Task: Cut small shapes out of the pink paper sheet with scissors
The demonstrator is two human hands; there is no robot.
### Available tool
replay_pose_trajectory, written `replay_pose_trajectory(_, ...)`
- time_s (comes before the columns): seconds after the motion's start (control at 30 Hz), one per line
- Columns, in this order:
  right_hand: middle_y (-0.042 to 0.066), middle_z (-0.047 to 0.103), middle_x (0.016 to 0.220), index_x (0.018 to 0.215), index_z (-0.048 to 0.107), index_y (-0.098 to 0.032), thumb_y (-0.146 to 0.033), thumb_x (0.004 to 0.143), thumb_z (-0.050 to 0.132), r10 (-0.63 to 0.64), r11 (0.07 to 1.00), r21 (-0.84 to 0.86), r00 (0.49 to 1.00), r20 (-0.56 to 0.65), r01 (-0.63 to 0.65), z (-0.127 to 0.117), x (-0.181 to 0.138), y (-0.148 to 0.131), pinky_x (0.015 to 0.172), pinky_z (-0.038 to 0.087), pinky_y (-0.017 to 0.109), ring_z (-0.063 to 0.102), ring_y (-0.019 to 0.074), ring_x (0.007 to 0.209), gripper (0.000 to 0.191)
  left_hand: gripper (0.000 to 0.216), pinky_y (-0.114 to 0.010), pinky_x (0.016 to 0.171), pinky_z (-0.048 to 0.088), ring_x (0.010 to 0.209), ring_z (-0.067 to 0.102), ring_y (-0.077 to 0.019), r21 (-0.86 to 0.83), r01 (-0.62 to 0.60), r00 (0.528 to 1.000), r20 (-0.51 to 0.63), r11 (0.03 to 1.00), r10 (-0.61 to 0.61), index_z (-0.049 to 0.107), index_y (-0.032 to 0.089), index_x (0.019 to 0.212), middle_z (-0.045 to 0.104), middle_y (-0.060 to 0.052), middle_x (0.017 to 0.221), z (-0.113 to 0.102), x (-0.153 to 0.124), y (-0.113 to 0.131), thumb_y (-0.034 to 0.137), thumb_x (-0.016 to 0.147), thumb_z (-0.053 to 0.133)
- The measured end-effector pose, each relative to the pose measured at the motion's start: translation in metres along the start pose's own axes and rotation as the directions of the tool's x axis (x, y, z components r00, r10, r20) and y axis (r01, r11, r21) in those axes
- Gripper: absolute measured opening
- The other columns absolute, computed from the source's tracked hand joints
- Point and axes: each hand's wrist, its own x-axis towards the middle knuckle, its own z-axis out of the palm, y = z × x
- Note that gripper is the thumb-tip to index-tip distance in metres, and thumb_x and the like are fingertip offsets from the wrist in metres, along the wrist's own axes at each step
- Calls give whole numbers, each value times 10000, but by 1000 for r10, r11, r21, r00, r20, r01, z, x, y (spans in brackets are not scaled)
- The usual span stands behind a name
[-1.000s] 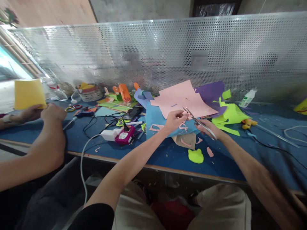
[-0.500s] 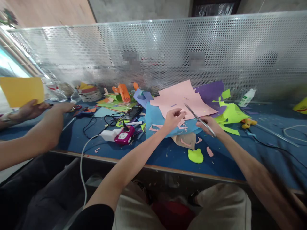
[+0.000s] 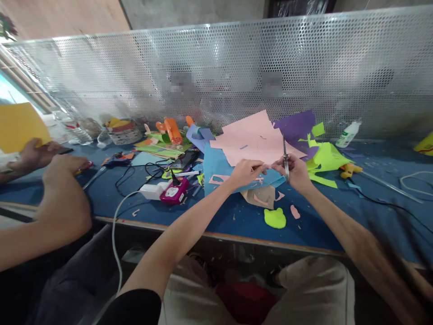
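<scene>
Now hands (image 3: 248, 172) closer together, pinching pink scrap (image 3: 268, 166), scissors (image 3: 286, 165) swung aside

One pair of metal scissors (image 3: 286, 167), one large pale-pink paper sheet (image 3: 248, 133), one lime-green bear-head-shaped cutout (image 3: 275, 218), one magenta boxy socket (image 3: 173, 193), one white plastic bottle (image 3: 349, 134) counted (pink paper scraps (image 3: 295, 211) too jumbled to be tallied).

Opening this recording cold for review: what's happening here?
The person's left hand and right hand meet at a small pink piece; the right also holds scissors. A large pink sheet lies beyond them, a yellow-green two-eared cutout nearer the front edge of the blue table. At left, a co-worker's hand holds a yellow sheet.
</scene>
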Motion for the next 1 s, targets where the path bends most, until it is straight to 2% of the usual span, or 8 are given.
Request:
replay_pose_trajectory(0.13, 12, 769, 836, 897, 626, -215, -426, 660, 962, -8, 1000, -30, 1000, -21, 7, 1, 1, 2, 706, 505, 300, 657, 160, 723, 461, 499, -254, 622, 426, 624, 602, -128, 2, 12, 1000, -5, 1000, -12, 796, 170, 921, 790, -71, 882, 1, 1, 0, 490, 1070, 442)
replay_pose_trajectory(0.3, -20, 709, 739, 833, 599, -218, -449, 626, 969, 56, 997, 55, 996, -64, -52, 13, -3, -4, 570, 442, 272, 548, 120, 591, 484, 441, -256, 652, 471, 687, 635, -144, -137, 80, 987, -127, 987, -97, 730, 168, 1145, 760, -64, 870, 8, 3, -3, 555, 1000, 580)
replay_pose_trajectory(0.47, -58, 622, 627, 823, 561, -238, -463, 666, 943, 94, 987, 142, 990, -104, -79, 25, -8, -7, 501, 409, 262, 498, 115, 518, 470, 466, -261, 636, 464, 681, 596, -137, -244, 92, 985, -120, 965, -124, 688, 162, 936, 675, -36, 788, 14, 5, -6, 619, 967, 603)
replay_pose_trajectory(0.53, -45, 629, 637, 805, 568, -234, -495, 719, 905, 83, 991, 112, 996, -44, -78, 22, -8, -6, 515, 423, 267, 517, 122, 527, 435, 460, -259, 647, 471, 673, 589, -130, -265, 91, 982, -138, 960, -131, 677, 171, 933, 662, -25, 784, 15, 5, -7, 618, 983, 578)
replay_pose_trajectory(0.63, -6, 676, 739, 813, 611, -217, -585, 835, 782, 43, 999, 22, 989, 140, -46, 8, -3, -1, 570, 461, 277, 563, 129, 574, 407, 443, -253, 659, 479, 669, 601, -127, -274, 83, 975, -178, 958, -136, 673, 179, 967, 653, -19, 767, 13, 5, -8, 595, 1017, 528)
replay_pose_trajectory(0.73, 4, 651, 755, 844, 653, -202, -654, 897, 672, 61, 993, -119, 938, 340, -21, -13, 4, 3, 611, 491, 282, 582, 139, 608, 456, 454, -250, 656, 469, 645, 599, -128, -229, 81, 968, -216, 970, -132, 674, 178, 934, 634, -13, 695, 9, 5, -7, 575, 1044, 483)
replay_pose_trajectory(0.8, 4, 624, 782, 858, 654, -197, -658, 891, 676, 109, 981, -191, 895, 433, -27, -24, 6, 4, 626, 514, 286, 589, 147, 642, 463, 466, -250, 654, 461, 634, 590, -125, -176, 83, 964, -234, 981, -123, 688, 175, 908, 672, -26, 712, 6, 5, -6, 571, 1045, 483)
replay_pose_trajectory(1.0, -23, 523, 787, 902, 602, -209, -630, 886, 697, 162, 957, -291, 857, 489, -15, -29, 3, -6, 618, 513, 297, 560, 157, 666, 431, 484, -252, 631, 440, 625, 563, -120, -54, 102, 963, -245, 993, -112, 756, 175, 957, 788, -55, 865, 2, 5, -3, 575, 1039, 495)
